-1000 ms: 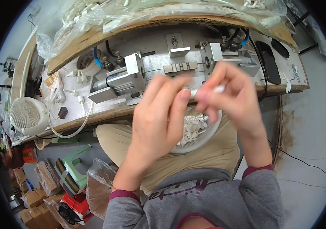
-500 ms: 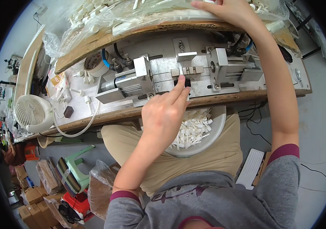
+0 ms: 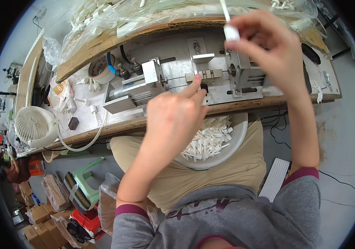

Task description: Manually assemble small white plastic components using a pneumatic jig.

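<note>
My left hand reaches over the bench edge with its index finger stretched out and the other fingers partly bent. That fingertip presses at the small notched metal block in the middle of the fixture, where a thin white stem shows just past it. Up at the right, my right hand is closed on a white plastic cap with a stem, pinched between thumb and fingers, the stem pointing up and away. Below my left hand, a white basket on my lap holds many similar pieces.
Metal cylinder clamps flank the block, one on the left and one on the right. A cardboard shelf edge carries plastic bags of white pieces above. A small white fan and a tape roll stand at the left.
My right hand has come down and nearer from the bagged pieces on the shelf, now with a white capped stem in it. My left hand stays at the block, its fingers shifted slightly.
</note>
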A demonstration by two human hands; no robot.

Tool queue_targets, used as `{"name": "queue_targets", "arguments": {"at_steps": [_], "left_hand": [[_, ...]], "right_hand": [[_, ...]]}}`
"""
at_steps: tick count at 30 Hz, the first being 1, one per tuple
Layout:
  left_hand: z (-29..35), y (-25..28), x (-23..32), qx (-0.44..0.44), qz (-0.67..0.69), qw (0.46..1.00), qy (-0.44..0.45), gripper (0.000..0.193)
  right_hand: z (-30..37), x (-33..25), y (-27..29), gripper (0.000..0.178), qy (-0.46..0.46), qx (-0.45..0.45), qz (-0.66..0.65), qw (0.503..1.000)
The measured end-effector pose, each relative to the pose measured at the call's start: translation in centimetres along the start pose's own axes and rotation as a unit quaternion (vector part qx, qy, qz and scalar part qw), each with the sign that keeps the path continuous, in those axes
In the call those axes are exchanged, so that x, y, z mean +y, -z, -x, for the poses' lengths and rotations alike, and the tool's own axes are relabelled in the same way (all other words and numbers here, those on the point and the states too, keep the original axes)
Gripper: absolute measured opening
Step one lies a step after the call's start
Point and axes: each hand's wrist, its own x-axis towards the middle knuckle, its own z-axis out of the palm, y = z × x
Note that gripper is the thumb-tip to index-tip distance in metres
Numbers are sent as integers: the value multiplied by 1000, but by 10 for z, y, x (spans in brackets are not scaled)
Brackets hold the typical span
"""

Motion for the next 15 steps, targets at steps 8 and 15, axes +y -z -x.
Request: {"name": "queue_targets", "arguments": {"at_steps": [8, 15], "left_hand": [[-101, 64, -32, 220, 219, 947, 82, 20], [-181, 17, -51, 231, -25, 972, 23, 43]], "right_hand": [[87, -31, -48, 34, 73, -73, 195, 975], [76, -26, -70, 20, 95, -150, 322, 930]]}}
